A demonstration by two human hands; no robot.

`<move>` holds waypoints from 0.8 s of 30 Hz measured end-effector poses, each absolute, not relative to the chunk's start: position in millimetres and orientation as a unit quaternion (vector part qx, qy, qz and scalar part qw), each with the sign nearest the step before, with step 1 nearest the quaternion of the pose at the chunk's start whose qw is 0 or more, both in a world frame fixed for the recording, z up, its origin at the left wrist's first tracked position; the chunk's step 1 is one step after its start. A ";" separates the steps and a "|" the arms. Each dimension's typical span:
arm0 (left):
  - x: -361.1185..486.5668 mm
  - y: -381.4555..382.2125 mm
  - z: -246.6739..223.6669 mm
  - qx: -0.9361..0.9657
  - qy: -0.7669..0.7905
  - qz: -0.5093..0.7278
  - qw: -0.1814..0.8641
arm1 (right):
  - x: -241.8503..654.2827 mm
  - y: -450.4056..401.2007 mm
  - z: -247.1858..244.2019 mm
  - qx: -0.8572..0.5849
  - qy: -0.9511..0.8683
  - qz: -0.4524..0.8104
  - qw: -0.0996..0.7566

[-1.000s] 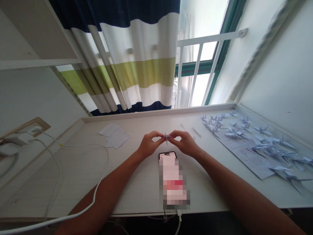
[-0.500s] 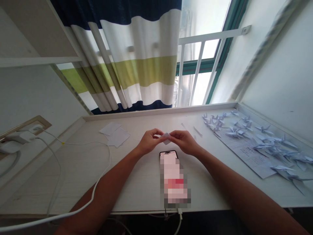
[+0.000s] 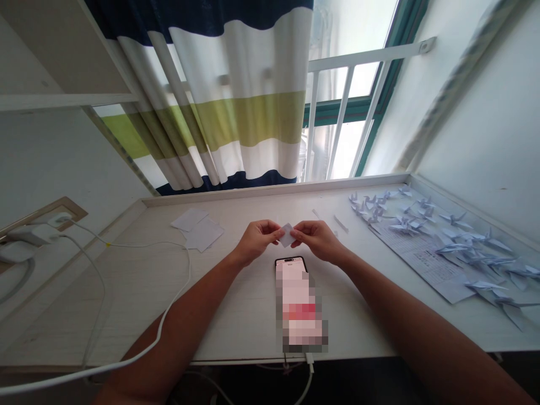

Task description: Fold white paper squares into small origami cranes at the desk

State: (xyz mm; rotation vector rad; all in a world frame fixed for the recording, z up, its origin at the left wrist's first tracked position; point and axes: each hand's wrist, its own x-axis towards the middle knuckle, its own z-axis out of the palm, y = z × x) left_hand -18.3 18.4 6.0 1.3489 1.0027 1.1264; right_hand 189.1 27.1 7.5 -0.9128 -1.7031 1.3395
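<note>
A small folded piece of white paper (image 3: 287, 235), diamond-shaped from here, is held up between my two hands above the desk. My left hand (image 3: 262, 236) pinches its left corner between thumb and fingers. On the opposite corner, my right hand (image 3: 314, 237) has the same kind of pinch. Just below the hands a phone (image 3: 291, 270) lies face up, its screen mostly blurred. Loose square sheets of paper (image 3: 206, 233) lie on the desk to the left of my hands. Thin paper strips (image 3: 341, 223) rest to the right.
Several folded paper cranes (image 3: 407, 225) cover the desk's right side, some on a printed sheet (image 3: 422, 261). A white cable (image 3: 188, 270) crosses my left forearm from the wall plugs (image 3: 37, 235). A charging cable (image 3: 310, 360) hangs off the front edge. A striped curtain (image 3: 253, 118) hangs behind.
The folded paper has turned to show more of its flat face, and my fingers have shifted outward to its side corners. Both hands stay above the phone.
</note>
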 end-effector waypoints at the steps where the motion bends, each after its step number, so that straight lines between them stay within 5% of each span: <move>1: -17.7 17.8 6.9 0.563 0.419 0.472 0.533 | 189.2 27.3 7.4 -0.355 -0.667 0.530 0.386; 24: -12.1 9.4 4.9 0.611 0.366 0.355 0.606 | 185.3 18.3 21.2 -0.358 -0.690 0.459 0.430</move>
